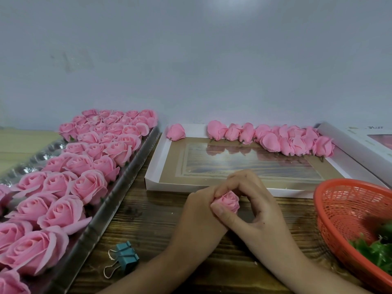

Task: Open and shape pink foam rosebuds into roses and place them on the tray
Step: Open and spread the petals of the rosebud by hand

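Rosebud (228,202), pink foam, is held above the wooden table (148,217), just in front of a white box (169,186). The left hand (198,212) curls round its left side. The right hand (257,200) pinches it between thumb and bent fingers. Closed buds (270,142) lie along the box's far edge. Opened roses (89,184) fill the silver tray (131,166) on the left. A red basket (339,200) holding green leaves (373,250) stands to the right, and a blue binder clip (126,256) lies near the tray.
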